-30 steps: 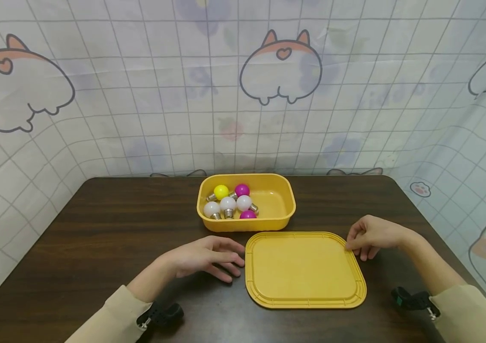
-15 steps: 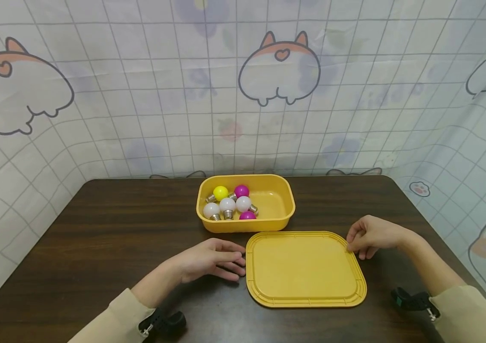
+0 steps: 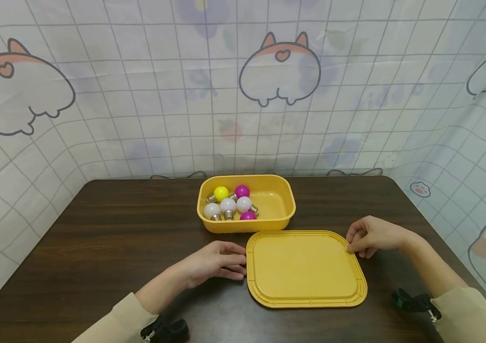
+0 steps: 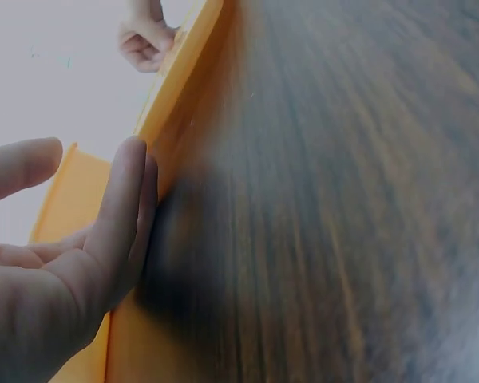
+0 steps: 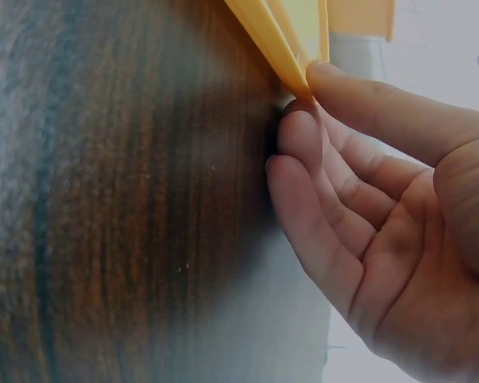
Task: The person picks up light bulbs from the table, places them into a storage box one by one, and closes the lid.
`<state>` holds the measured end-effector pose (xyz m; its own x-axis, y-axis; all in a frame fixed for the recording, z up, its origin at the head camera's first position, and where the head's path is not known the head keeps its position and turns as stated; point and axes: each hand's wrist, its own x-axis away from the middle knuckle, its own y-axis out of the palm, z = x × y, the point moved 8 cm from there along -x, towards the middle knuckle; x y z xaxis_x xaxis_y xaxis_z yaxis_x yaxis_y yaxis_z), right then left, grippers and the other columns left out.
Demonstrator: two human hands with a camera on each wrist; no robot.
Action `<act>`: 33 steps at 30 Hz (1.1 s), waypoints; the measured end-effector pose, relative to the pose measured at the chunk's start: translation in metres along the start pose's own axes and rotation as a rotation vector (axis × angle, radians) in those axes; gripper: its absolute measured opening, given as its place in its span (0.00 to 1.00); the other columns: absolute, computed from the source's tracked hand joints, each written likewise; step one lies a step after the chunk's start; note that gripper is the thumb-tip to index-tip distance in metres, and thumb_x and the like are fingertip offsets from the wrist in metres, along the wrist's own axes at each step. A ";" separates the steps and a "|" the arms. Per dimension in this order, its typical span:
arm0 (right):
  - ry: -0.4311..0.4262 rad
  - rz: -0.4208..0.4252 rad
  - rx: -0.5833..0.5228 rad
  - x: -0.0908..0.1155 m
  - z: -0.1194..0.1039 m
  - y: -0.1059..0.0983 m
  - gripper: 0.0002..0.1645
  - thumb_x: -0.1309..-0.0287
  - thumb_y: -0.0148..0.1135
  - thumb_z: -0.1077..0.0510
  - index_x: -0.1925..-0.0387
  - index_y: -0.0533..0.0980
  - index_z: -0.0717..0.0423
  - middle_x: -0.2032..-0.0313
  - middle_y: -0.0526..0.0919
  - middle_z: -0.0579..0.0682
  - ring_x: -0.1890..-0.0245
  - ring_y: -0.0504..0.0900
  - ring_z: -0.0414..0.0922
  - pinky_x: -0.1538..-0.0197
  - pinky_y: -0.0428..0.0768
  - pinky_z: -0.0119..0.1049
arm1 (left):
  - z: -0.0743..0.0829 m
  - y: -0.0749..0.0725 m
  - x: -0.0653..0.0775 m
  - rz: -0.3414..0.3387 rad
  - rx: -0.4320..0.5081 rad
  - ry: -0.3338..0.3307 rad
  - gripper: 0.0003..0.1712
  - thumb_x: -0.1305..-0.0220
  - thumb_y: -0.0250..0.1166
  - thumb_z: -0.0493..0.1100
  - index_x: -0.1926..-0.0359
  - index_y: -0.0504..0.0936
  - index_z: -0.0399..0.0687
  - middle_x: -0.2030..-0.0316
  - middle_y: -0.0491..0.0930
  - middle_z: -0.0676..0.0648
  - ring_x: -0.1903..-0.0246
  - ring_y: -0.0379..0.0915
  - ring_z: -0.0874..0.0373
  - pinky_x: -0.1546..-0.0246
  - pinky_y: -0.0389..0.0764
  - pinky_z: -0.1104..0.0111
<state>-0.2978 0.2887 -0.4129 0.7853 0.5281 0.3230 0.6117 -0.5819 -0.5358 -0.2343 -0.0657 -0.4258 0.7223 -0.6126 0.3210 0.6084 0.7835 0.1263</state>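
Note:
A flat yellow plastic lid (image 3: 307, 269) with rounded corners and a ridged rim lies on the dark table. At its upper right corner my right hand (image 3: 367, 237) pinches the rim; in the right wrist view the thumb (image 5: 367, 104) is on top and the fingertips are below the edge. My left hand (image 3: 214, 264) is at the lid's left edge, fingers extended and thumb apart. The left wrist view shows its fingertips right at the lid's rim (image 4: 180, 76). Behind the lid stands a yellow box (image 3: 274, 205) holding several light bulbs.
White bulbs (image 3: 227, 205), magenta bulbs (image 3: 242, 191) and a yellow bulb (image 3: 221, 192) lie in the box's left part. A printed cloth (image 3: 183, 119) hangs close behind the brown wooden table (image 3: 118, 224) and along its sides. Black straps (image 3: 416, 301) are on both wrists.
My left hand has shifted slightly right and its spread fingers have drawn closer together at the lid's left edge. The right hand keeps its pinch on the rim; lid and box are nearly still.

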 end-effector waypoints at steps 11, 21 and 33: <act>-0.037 -0.001 -0.022 -0.001 -0.001 0.001 0.08 0.35 0.68 0.62 0.58 0.83 0.65 0.70 0.85 0.57 0.70 0.84 0.47 0.63 0.88 0.42 | 0.002 0.004 -0.003 0.083 0.012 0.042 0.25 0.27 0.62 0.31 0.35 0.68 0.23 0.50 0.81 0.36 0.53 0.82 0.50 0.50 0.85 0.56; -0.066 0.000 -0.003 -0.004 -0.002 0.004 0.10 0.32 0.66 0.62 0.54 0.84 0.64 0.68 0.84 0.55 0.68 0.82 0.47 0.62 0.88 0.41 | -0.001 0.004 -0.005 0.125 -0.007 0.061 0.27 0.32 0.65 0.28 0.35 0.69 0.23 0.55 0.80 0.37 0.61 0.83 0.52 0.55 0.87 0.58; -0.055 -0.045 -0.059 -0.003 -0.006 0.003 0.16 0.30 0.65 0.58 0.49 0.80 0.67 0.60 0.84 0.57 0.62 0.84 0.53 0.58 0.88 0.44 | -0.001 0.004 -0.007 0.152 -0.036 0.086 0.27 0.38 0.67 0.27 0.39 0.69 0.27 0.59 0.79 0.38 0.66 0.82 0.52 0.60 0.88 0.57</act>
<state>-0.2973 0.2816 -0.4106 0.7512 0.5871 0.3016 0.6525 -0.5915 -0.4738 -0.2371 -0.0585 -0.4288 0.8317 -0.4949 0.2517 0.4999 0.8647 0.0486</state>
